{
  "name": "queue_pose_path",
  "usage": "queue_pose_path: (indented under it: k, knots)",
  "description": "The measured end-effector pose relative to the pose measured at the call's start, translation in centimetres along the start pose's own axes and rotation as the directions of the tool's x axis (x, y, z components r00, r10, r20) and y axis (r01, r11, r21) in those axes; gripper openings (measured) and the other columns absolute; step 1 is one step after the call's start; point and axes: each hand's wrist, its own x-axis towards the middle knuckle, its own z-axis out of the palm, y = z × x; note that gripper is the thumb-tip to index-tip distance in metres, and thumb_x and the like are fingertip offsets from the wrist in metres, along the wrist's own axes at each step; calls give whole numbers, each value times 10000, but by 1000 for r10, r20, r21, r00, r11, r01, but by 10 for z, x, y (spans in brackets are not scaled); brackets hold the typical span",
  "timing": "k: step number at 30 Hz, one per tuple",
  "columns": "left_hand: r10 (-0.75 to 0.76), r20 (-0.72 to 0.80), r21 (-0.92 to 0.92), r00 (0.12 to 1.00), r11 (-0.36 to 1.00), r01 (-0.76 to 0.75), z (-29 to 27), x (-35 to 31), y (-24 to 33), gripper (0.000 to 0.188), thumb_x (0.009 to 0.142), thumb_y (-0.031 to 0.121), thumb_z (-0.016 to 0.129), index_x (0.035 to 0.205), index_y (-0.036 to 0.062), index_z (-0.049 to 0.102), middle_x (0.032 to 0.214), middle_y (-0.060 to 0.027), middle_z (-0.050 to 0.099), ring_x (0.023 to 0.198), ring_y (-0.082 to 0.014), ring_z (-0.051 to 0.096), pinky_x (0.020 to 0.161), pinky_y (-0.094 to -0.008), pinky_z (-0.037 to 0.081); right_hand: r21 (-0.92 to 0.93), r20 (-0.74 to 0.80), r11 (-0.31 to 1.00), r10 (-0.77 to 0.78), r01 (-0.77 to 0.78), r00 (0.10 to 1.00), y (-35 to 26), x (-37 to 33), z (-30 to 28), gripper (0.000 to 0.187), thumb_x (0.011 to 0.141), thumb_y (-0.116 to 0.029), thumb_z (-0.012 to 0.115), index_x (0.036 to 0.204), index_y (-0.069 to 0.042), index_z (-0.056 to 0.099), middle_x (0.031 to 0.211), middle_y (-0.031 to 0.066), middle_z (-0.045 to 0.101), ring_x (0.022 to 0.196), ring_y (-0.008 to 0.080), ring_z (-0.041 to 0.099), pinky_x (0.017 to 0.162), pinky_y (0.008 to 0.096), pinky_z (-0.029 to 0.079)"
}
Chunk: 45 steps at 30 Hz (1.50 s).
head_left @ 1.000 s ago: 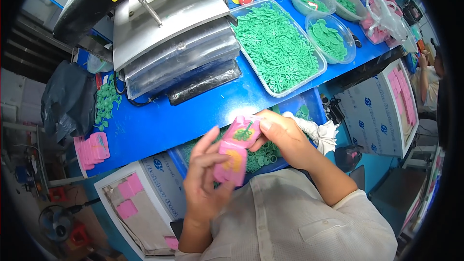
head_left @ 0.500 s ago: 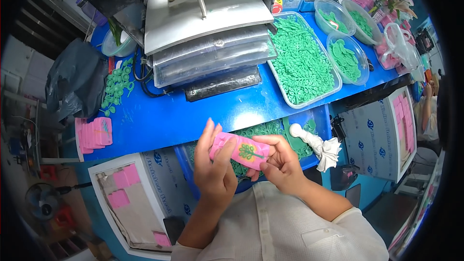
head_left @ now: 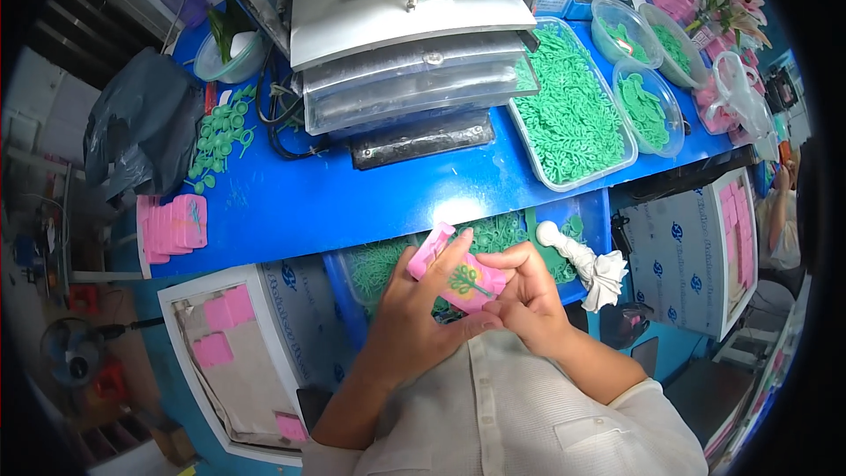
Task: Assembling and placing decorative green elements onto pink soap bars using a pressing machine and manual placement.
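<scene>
Both hands hold a soft pink mould [head_left: 495, 278] in front of my chest, over a blue bin [head_left: 602, 211] of green pieces. A green flower-and-stem piece [head_left: 463, 280], with yellowish patches around it, lies in the mould's face. My left hand [head_left: 410, 322] grips the left end with fingers over the top, and that end is bent upward. My right hand [head_left: 536, 304] pinches the right end between thumb and fingers, close to the stem. A white cloth bundle [head_left: 586, 266], tied to a knob, rests at the bin's right side.
A metal press [head_left: 414, 26] stands on the blue table [head_left: 291, 211]. To its right are a clear tray [head_left: 630, 154] and several bowls [head_left: 679, 128] of green pieces. Left are pink moulds [head_left: 176, 225], loose green pieces [head_left: 220, 132] and a black bag [head_left: 145, 123].
The mould has gone from nearly flat to bent, its left end lifted. My left hand has shifted its grip, with its thumb now below the mould. The view has shifted slightly.
</scene>
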Motion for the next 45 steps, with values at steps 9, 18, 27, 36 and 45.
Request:
queue_pose_path:
  k: [9,18,27,36,45]
  knots:
    - [-98,-18,76,995,992,100,-1,-10,-2,688,666,334,832,1243,88,549,1025,-135,657,785,-301,649,717,-396,525,-128,-10,987,93,-94,996,-9,0,2,432,853,144,459,1258,8,397,1215,152,541,1133,178,553,912,301,468]
    - [-70,-119,46,990,996,76,10,-16,-14,635,685,240,818,1233,90,535,907,-99,674,677,-263,655,603,-354,527,-686,80,703,-184,188,980,-2,4,-5,467,802,16,708,1179,-7,434,1181,198,541,1016,254,612,842,352,508]
    - [23,-280,119,960,993,11,11,-19,-16,524,683,27,813,1152,18,577,917,-106,671,766,-187,683,657,-279,528,-897,132,382,-253,225,958,-7,12,-1,366,713,-67,775,1003,-38,553,1184,161,530,955,336,548,812,399,464]
    - [59,-265,281,962,959,18,10,-23,-20,472,691,-15,767,1127,24,591,852,-116,670,707,-188,678,618,-292,522,-875,144,421,-244,239,959,-15,14,3,231,717,8,724,859,-41,549,1186,165,533,958,328,534,820,394,456]
    - [-305,-218,-774,927,633,26,0,-20,-9,853,807,228,764,1394,-109,245,1047,-133,641,981,-171,608,909,-349,476,-525,-60,851,-36,-1,998,-17,8,0,81,842,-25,654,871,-39,579,1199,123,546,1085,222,517,934,342,394]
